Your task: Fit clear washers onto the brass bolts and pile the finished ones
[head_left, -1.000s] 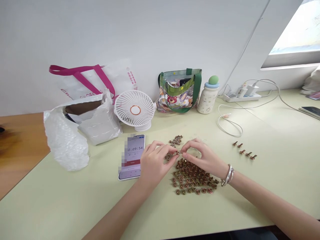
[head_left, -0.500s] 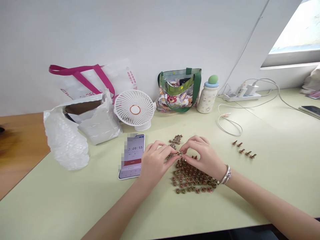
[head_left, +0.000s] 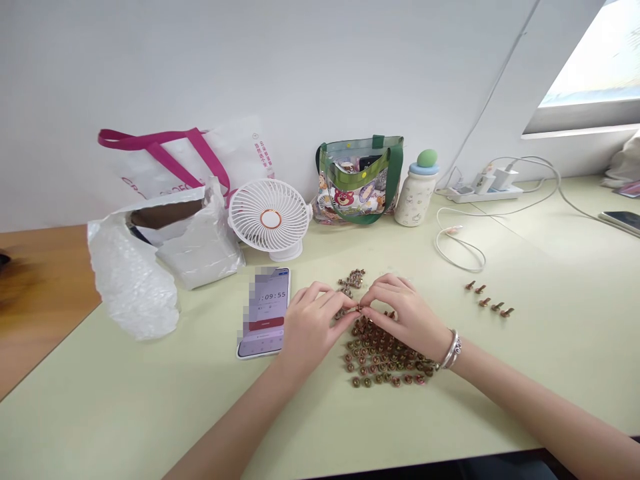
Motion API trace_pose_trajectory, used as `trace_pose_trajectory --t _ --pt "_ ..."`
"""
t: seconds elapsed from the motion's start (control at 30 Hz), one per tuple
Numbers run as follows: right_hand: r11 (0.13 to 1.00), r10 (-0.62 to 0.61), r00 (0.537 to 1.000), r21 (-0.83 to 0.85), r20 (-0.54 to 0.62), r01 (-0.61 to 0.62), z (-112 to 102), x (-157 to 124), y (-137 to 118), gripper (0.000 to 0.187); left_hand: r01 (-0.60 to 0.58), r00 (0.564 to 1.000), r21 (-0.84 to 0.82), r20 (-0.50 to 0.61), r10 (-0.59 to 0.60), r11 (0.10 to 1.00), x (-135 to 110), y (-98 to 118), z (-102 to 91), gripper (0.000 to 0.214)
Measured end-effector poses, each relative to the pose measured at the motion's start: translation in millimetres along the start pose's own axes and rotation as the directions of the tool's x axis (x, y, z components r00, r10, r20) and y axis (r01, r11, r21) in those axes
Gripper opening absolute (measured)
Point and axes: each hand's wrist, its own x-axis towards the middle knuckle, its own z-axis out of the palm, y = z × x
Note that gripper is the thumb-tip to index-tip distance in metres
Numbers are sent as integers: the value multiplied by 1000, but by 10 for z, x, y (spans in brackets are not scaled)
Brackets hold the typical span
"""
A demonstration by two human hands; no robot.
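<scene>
My left hand (head_left: pixel 311 328) and my right hand (head_left: pixel 404 312) meet fingertip to fingertip over the table. Between them they pinch a small bronze-coloured screw (head_left: pixel 359 307), mostly covered by the fingers. Just below my hands stand rows of bronze-coloured screws (head_left: pixel 373 360), packed close together. My right palm hides part of these rows. Behind my fingertips lies a loose pile of small metal pieces (head_left: pixel 354 279), too small to make out fully. Off to the right, several loose screws (head_left: pixel 484 302) lie on their sides.
A phone (head_left: pixel 267 313) showing a timer lies left of my left hand. Farther back are a white fan (head_left: pixel 270 219), a plastic wrapping bag (head_left: pixel 135 287), a green-handled bag (head_left: pixel 355 183) and a white bottle (head_left: pixel 416 197). A charging cable (head_left: pixel 460 243) loops from a power strip (head_left: pixel 487 195).
My fingertips have drawn slightly closer around the small screw, and it has turned between them. Everything else on the table stays where it was.
</scene>
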Motion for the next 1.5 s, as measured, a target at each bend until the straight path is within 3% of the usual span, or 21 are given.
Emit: trace_pose_trajectory --t 0.4,0.67,0.77,0.93,1.0,1.33,1.5 --pt "970 -124 989 -219 -81 104 -33 14 73 5 32 999 11 1 -32 999 -6 -4 19 12" --pt "917 13 1000 -398 -22 -21 -164 24 356 9 67 998 0 16 -67 998 6 8 12 8" --pt "942 36 999 -333 -13 -38 -167 32 403 13 70 997 -3 13 -70 998 5 13 7 8" --pt "997 -42 999 60 28 41 -130 41 211 12 75 997 -10 16 -74 997 4 15 12 7" --pt "992 -23 1000 126 -6 24 -103 33 118 8 77 997 -16 22 -76 997 2 17 16 7" --pt "991 20 999 134 -31 -15 -79 26 95 3 111 992 -53 71 -107 992 9 18 22 9" --pt "996 -17 999 -86 -47 13 -66 36 195 4 109 984 -27 144 -104 994 18 2 21 10"
